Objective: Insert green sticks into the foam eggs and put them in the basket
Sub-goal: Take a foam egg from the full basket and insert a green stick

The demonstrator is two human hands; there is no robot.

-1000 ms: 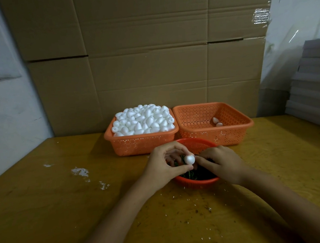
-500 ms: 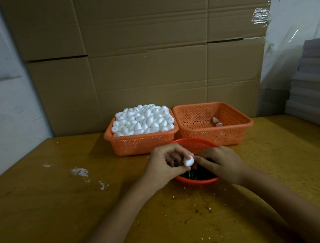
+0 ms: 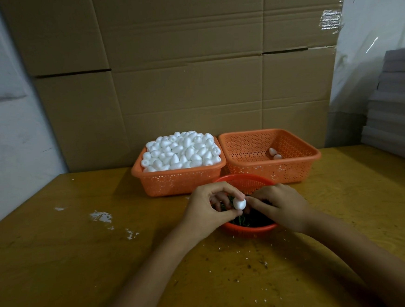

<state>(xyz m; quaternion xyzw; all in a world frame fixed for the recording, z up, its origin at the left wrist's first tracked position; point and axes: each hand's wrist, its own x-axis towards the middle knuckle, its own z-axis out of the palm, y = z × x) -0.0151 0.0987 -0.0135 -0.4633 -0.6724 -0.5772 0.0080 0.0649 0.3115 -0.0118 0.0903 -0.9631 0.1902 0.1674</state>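
My left hand (image 3: pixel 207 210) pinches a white foam egg (image 3: pixel 239 203) between thumb and fingers, just above a round orange bowl (image 3: pixel 248 229) of green sticks (image 3: pixel 244 219). Pressed against the egg's right side are the closed fingertips of my right hand (image 3: pixel 279 204); any stick they hold is hidden. Behind the bowl, a left orange basket (image 3: pixel 174 179) is heaped with plain foam eggs (image 3: pixel 180 151). The right orange basket (image 3: pixel 292 165) holds two eggs (image 3: pixel 274 153) near its far right.
The wooden table (image 3: pixel 59 261) carries white foam crumbs (image 3: pixel 101 217) at the left and dark specks in front of the bowl. A cardboard wall (image 3: pixel 186 82) stands right behind the baskets. Grey stacked boards (image 3: pixel 397 113) sit at the far right.
The egg has turned slightly in my left fingers and shifted a little lower; my right fingertips stay pressed against it. Both hands remain over the bowl.
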